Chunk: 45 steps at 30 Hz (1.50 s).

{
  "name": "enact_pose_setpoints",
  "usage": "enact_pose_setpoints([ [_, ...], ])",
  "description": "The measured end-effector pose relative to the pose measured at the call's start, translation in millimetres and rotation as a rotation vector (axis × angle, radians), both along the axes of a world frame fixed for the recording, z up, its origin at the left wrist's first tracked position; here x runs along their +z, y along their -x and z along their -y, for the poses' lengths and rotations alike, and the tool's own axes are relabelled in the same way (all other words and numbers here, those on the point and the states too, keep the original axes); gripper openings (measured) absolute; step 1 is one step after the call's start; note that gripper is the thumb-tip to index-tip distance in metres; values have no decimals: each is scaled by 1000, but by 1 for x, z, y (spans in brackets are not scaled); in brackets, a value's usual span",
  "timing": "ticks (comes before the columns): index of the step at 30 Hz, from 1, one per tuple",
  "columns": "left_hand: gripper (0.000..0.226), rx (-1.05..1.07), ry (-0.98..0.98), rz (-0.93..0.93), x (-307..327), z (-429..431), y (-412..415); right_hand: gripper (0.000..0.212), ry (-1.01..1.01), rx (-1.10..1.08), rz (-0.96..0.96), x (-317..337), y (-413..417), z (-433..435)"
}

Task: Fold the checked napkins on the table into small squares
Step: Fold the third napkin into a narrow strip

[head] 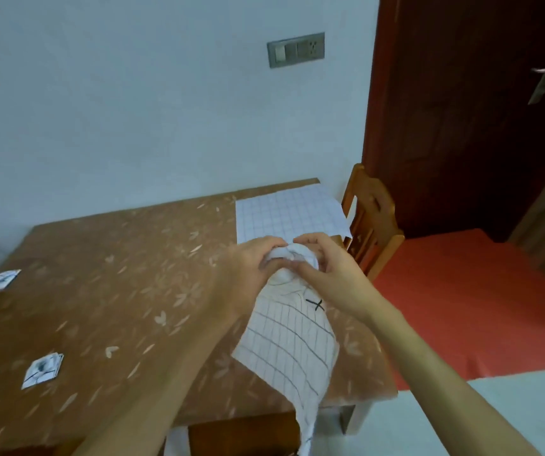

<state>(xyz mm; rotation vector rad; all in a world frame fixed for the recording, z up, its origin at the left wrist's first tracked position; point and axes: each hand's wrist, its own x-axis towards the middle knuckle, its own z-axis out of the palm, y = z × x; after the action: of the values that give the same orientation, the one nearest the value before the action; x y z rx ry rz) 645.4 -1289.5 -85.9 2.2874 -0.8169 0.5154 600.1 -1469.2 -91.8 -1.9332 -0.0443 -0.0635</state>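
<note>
White checked napkin (289, 350), bunched, is grasped by left grip (251, 258) and right grip (328, 269); its overhanging tail may be snagged.

My left grip (251, 258) and right grip (330, 264) met on a napkin (292, 343) trailing over the table's (116, 291) near edge. A spread napkin (284, 213) lay behind it, folded squares (43, 370) far left.

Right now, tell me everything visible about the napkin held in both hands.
The napkin looks like thin white cloth with a fine dark grid and a black X mark near its upper part. Its top end is bunched and crumpled, gripped between the left hand and the right hand. Below them it spreads out, creased, over the table at its near right corner, and its lower end hangs over the front edge.
</note>
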Motion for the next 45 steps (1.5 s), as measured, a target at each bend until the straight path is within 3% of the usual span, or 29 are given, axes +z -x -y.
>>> enact_pose_setpoints([
  [4, 8, 144, 129, 17, 33, 7, -12, 66, 171, 3, -30, 13, 4, 12],
  [7, 7, 237, 259, -33, 57, 0, -12, 73, 303, -30, 16, 17, 4, 19],
  [9, 7, 297, 367, -125, 66, -10, -15, 68, 329, -61, 36, 20, 3, 25],
  [12, 11, 347, 478, -222, 77, -34, -22, 31, 328, -160, 97, 24, -7, 30],
  [14, 31, 334, 333, -176, 86, -49, -24, 8, 321, -212, 156, 28, -15, 30],
  [17, 92, 301, -65, -93, 96, -63, -23, 12, 358, -169, 235, 43, -27, 21],
  [18, 101, 289, -214, -12, 97, -65, -22, 14, 380, -151, 255, 50, -31, 16],
  [20, 90, 198, -389, 175, 96, -68, -24, 10, 426, -127, 292, 63, -38, 6],
  [22, 55, 104, -385, 230, 94, -71, -27, 8, 459, -99, 336, 77, -43, -6],
  [25, 27, 110, -316, 111, 95, -75, -26, 12, 513, -83, 392, 94, -47, -23],
  [30, 26, 122, -169, 45, 93, -84, -29, 12, 676, -49, 406, 109, -49, -59],
  [34, 17, 147, 79, -180, 95, -95, -32, 24, 760, -100, 461, 107, -42, -87],
  [37, 28, 141, 304, -431, 105, -107, -30, 40, 784, -113, 500, 98, -36, -102],
  [41, 29, 123, 568, -647, 122, -117, -26, 48, 581, -51, 469, 95, -25, -121],
  [45, 23, 123, 705, -719, 128, -130, -27, 81, 327, 50, 292, 104, -7, -143],
])
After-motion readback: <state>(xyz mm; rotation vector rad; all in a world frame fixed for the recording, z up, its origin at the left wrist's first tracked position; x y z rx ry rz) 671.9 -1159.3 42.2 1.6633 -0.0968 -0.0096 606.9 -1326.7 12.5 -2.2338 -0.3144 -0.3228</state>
